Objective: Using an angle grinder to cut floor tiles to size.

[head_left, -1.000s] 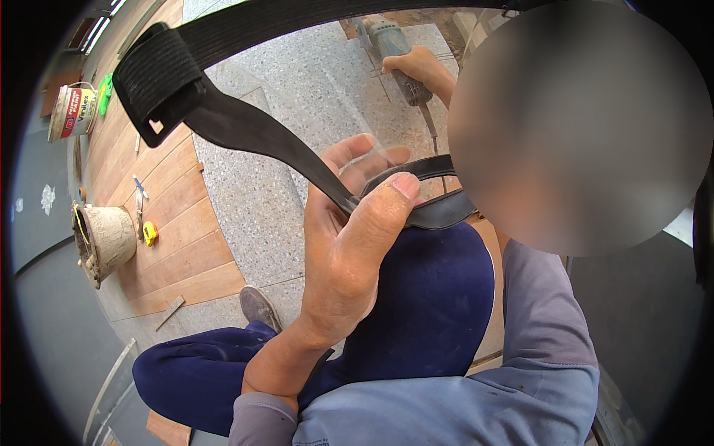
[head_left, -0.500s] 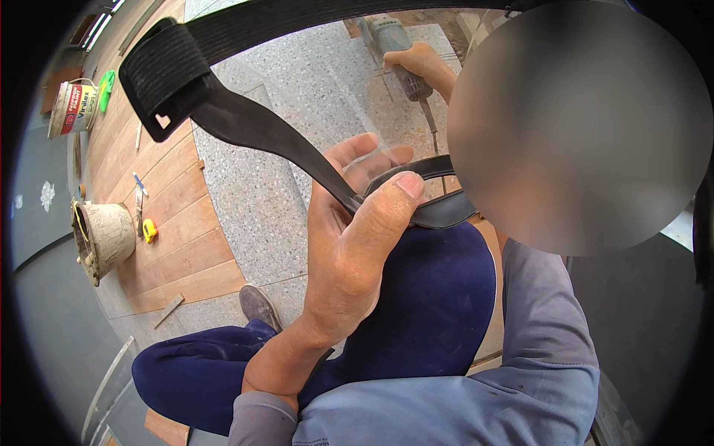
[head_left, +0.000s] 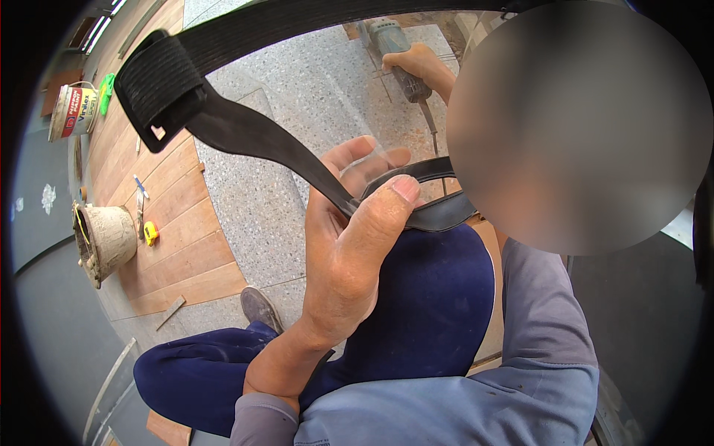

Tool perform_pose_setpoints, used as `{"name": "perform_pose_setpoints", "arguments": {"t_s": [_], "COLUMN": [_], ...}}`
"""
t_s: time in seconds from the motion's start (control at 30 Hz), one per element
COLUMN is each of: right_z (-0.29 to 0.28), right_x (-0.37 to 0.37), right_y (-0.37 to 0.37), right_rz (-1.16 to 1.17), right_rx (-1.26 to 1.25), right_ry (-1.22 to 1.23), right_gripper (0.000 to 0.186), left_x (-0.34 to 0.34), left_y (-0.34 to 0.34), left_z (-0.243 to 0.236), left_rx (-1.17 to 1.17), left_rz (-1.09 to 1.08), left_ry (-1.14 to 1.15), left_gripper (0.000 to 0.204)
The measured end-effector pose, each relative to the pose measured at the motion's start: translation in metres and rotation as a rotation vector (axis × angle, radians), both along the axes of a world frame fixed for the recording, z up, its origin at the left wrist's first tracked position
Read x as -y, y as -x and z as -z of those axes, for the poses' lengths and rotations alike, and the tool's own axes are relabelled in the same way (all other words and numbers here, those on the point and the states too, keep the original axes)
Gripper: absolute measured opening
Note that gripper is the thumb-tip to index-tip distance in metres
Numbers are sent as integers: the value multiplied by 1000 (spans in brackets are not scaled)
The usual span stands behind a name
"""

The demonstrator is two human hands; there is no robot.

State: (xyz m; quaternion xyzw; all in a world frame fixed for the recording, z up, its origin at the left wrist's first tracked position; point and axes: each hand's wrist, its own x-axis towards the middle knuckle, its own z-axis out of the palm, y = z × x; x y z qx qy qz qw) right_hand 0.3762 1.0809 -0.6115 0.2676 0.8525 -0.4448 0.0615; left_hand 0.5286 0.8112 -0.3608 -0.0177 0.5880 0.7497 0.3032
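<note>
My left hand (head_left: 346, 256) is raised in front of me, thumb and fingers closed on the black frame of what look like clear safety goggles (head_left: 428, 215). A wide black elastic strap (head_left: 297, 33) runs from a buckle (head_left: 158, 91) across the top. Two of my fingertips look hazy, as if behind clear plastic. Farther off, my right hand (head_left: 422, 63) wraps round the body of an angle grinder (head_left: 411, 83), which sits on grey speckled tile (head_left: 245, 193). Its cord hangs toward me. A blurred disc hides my right forearm and part of the goggles.
Wood planks (head_left: 175, 223) lie left of the tile, with a yellow tape measure (head_left: 151, 233) on them. A cement-crusted bucket (head_left: 108, 236) and a paint pail (head_left: 78, 111) stand at the left. My bent knees, in dark blue trousers (head_left: 424, 312), are below my hands.
The strap's buckle has shifted slightly left and down, and my left hand a touch to the left. My right hand stays on the grinder.
</note>
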Motion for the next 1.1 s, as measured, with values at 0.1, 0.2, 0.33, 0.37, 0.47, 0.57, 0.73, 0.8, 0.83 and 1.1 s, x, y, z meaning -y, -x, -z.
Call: {"name": "perform_pose_setpoints", "arguments": {"t_s": [0.1, 0.2, 0.33, 0.37, 0.47, 0.57, 0.73, 0.8, 0.83, 1.1], "right_z": [8, 8, -3, -6, -10, -11, -13, -15, -15, -9], "right_x": [-2, -2, 1, 0, 2, 3, 3, 4, 4, 8], "right_y": [1, -2, -8, -11, -13, -15, -18, -19, -19, -18], "right_rz": [6, 27, 28, -16, 8, 21, 4, 11, 13, 27], "right_rx": [-23, -55, -144, -171, -180, -204, -157, -166, -181, -173], "right_ry": [-11, -17, 55, 101, 84, 114, 103, 114, 107, 68], "right_gripper": [53, 54, 54, 55, 59, 61, 60, 60, 59, 54], "left_x": [0, -1, -3, -3, -6, -8, -10, -10, -10, -10], "left_y": [0, 0, 0, -1, -1, -2, -3, -3, -2, -1], "left_z": [2, 3, 3, 3, 4, 4, 4, 4, 5, 5], "left_rx": [-6, -10, -14, -26, -34, -46, -37, -33, -36, -24], "left_rz": [10, 11, -2, -6, -10, -17, -20, -17, -17, -20], "left_ry": [6, 19, 30, 29, 38, 46, 56, 60, 56, 45], "left_gripper": [73, 73, 72, 72, 72, 72, 72, 72, 72, 74]}}
